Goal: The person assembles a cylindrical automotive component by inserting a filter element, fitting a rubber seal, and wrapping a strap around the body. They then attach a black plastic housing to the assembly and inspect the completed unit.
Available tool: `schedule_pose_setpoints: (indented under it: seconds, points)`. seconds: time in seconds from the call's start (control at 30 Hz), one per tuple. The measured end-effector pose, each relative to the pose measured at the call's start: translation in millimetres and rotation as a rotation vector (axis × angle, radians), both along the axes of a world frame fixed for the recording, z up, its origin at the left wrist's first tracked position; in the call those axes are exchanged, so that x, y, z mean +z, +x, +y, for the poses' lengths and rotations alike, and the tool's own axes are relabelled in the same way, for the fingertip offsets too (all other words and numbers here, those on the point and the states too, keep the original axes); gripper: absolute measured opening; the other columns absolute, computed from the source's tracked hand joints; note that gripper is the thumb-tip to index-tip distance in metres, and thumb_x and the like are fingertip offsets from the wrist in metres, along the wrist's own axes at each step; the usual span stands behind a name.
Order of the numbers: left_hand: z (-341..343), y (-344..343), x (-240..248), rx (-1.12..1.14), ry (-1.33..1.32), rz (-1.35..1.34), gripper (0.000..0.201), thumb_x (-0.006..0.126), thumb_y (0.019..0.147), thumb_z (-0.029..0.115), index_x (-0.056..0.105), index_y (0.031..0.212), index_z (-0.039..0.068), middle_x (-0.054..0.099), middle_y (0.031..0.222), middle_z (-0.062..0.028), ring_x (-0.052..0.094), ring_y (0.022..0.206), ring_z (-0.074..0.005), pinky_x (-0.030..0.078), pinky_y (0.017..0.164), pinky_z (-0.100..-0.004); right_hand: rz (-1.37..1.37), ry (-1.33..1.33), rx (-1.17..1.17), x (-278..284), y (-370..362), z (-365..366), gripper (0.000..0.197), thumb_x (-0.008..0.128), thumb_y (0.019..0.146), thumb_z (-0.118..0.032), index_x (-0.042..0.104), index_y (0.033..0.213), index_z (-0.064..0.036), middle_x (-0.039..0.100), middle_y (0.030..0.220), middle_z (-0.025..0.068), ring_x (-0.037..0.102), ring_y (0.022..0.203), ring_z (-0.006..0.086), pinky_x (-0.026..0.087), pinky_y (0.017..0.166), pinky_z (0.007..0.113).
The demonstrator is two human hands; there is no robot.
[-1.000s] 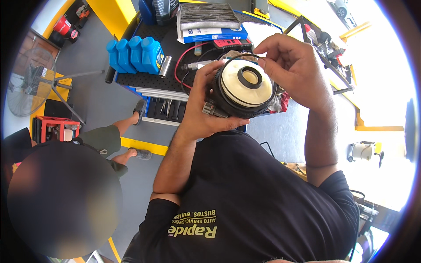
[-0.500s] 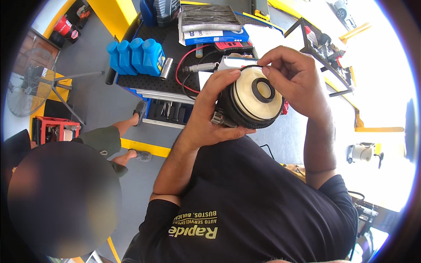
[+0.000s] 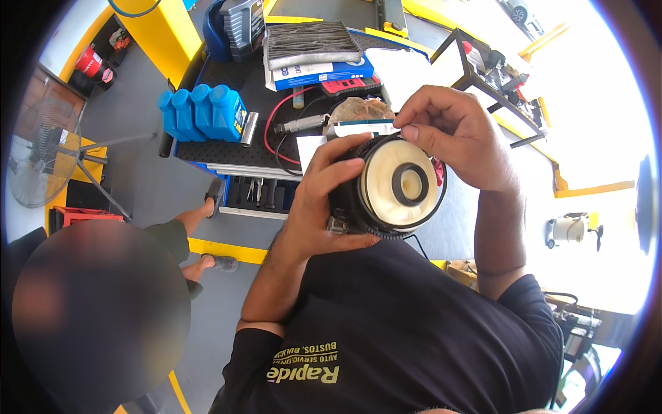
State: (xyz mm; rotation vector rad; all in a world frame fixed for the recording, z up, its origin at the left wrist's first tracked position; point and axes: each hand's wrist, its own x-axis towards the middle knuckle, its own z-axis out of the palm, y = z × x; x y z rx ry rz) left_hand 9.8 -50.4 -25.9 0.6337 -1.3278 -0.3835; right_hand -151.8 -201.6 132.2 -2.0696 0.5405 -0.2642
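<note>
My left hand [image 3: 310, 210] wraps around a black round canister [image 3: 350, 201], with fingers over its top and the thumb beneath. The canister's face is a cream-coloured disc [image 3: 379, 185], with a black rubber ring [image 3: 398, 186] around its central hole. A thin black O-ring [image 3: 445, 196] loops around the disc and stands out from the canister on the right side. At the upper edge of the face, my right hand [image 3: 458, 138] pinches that O-ring between thumb and finger. A metal fitting [image 3: 336, 225] shows at the canister's lower left, beside my left palm.
Ahead, a tool cart [image 3: 272, 121] bears blue bottles [image 3: 203, 114], a metal socket [image 3: 249, 129], a ratchet-like tool [image 3: 301, 125] and a pleated filter [image 3: 314, 45] on a box. A person [image 3: 169, 234] is at my left, near a fan [image 3: 45, 141]. A metal rack [image 3: 483, 83] stands right.
The O-ring now bows outward at the right of the canister, where it lay closer before. Both hands and the canister sit slightly lower and further left in view.
</note>
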Motion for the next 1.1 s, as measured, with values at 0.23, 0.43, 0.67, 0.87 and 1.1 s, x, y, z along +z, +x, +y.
schedule_pose_setpoints:
  seconds: [0.23, 0.43, 0.67, 0.87, 1.1]
  points:
    - [7.9, -5.1, 14.1, 0.067, 0.009, -0.143, 0.103, 0.102, 0.058, 0.025, 0.052, 0.148, 0.023, 0.046, 0.157, -0.0296, 0.055, 0.138, -0.0486, 0.051, 0.109, -0.0530, 0.030, 0.250, 0.046, 8.6, -11.6, -2.5, 0.014, 0.074, 0.099, -0.009, 0.065, 0.106, -0.0010, 0.065, 0.094, 0.0014, 0.059, 0.082, 0.0042, 0.046, 0.070, 0.022]
    - [7.9, -7.6, 17.4, 0.043, -0.021, -0.173, 0.101, 0.102, 0.060, 0.026, 0.052, 0.148, 0.022, 0.045, 0.157, -0.0299, 0.054, 0.138, -0.0491, 0.050, 0.111, -0.0524, -0.105, 0.319, 0.129, 4.0, -19.4, -7.1, 0.008, 0.068, 0.098, -0.001, 0.061, 0.101, -0.0009, 0.067, 0.088, -0.0003, 0.061, 0.079, 0.0032, 0.047, 0.066, 0.021]
    - [4.2, -11.6, 16.5, 0.019, -0.019, -0.119, 0.102, 0.100, 0.068, 0.030, 0.045, 0.153, 0.019, 0.044, 0.154, -0.0330, 0.053, 0.139, -0.0484, 0.050, 0.112, -0.0539, 0.013, 0.374, 0.049, 12.0, -22.5, -5.9, 0.017, 0.072, 0.091, -0.011, 0.063, 0.102, -0.0015, 0.065, 0.094, 0.0010, 0.058, 0.079, 0.0044, 0.042, 0.065, 0.020]
    - [5.4, -8.7, 15.4, 0.038, -0.019, -0.164, 0.107, 0.099, 0.074, 0.034, 0.036, 0.158, 0.018, 0.043, 0.151, -0.0355, 0.053, 0.139, -0.0497, 0.053, 0.110, -0.0566, -0.027, 0.330, 0.067, 12.8, -27.0, -5.5, 0.014, 0.066, 0.096, -0.003, 0.070, 0.108, 0.0014, 0.070, 0.092, 0.0014, 0.062, 0.080, 0.0050, 0.050, 0.071, 0.023]
    - [9.4, -9.9, 18.9, 0.087, 0.000, -0.163, 0.103, 0.099, 0.065, 0.026, 0.048, 0.154, 0.017, 0.045, 0.154, -0.0292, 0.053, 0.139, -0.0462, 0.049, 0.112, -0.0526, -0.093, 0.286, 0.045, 9.8, -32.6, 7.0, 0.019, 0.065, 0.095, -0.002, 0.071, 0.113, 0.0004, 0.064, 0.090, -0.0013, 0.058, 0.081, 0.0032, 0.048, 0.070, 0.022]
